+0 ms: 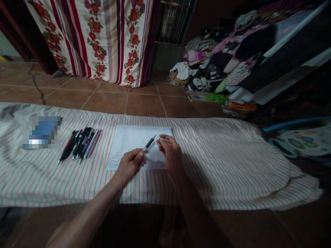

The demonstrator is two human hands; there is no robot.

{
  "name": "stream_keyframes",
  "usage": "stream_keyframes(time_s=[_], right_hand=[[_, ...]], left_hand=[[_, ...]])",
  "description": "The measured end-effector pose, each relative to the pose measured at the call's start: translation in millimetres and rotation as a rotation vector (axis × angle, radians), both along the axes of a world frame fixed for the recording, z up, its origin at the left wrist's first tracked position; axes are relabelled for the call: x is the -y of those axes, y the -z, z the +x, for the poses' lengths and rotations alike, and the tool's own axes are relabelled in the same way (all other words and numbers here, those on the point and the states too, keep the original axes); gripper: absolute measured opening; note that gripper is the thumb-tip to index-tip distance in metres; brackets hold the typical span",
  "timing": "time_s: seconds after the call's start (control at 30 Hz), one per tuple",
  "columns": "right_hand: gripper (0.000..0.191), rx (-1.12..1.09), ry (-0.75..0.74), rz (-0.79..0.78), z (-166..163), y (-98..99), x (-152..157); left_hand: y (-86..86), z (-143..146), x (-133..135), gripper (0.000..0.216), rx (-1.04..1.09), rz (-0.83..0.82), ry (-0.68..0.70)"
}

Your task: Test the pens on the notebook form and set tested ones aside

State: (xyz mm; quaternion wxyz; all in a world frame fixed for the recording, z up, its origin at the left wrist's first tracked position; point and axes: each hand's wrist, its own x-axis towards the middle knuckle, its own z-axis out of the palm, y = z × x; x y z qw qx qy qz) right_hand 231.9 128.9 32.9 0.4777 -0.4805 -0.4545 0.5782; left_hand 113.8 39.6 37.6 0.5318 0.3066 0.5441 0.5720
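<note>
My left hand (130, 163) is closed round a pen (149, 143) with a dark grip, its tip pointing up and right. My right hand (169, 153) is closed in a pinch just right of that tip, holding a small pale piece (162, 138) that I cannot make out. Both hands hover over a spiral notebook (129, 144) lying open on the striped cloth (232, 162). A row of several pens (81, 143) lies on the cloth to the left of the notebook.
A blurred-out blue item (41, 132) lies at the cloth's far left. Brown floor tiles (144, 103) stretch beyond. A flowered hanging cloth (103, 38) is at the back, and a heap of clothes (227, 58) at the right.
</note>
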Motion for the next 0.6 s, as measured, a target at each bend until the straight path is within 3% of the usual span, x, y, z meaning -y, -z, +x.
stream_keyframes(time_s=[0.4,0.6], right_hand=[[0.034,-0.133,0.013,-0.065,-1,-6.6,-4],[0.033,-0.105,0.004,-0.02,-1,-8.7,-1]], left_hand=[[6.3,-8,2,0.044,-0.023,-0.051,-0.013],[9.5,-12,3,0.042,-0.071,-0.031,-0.018]])
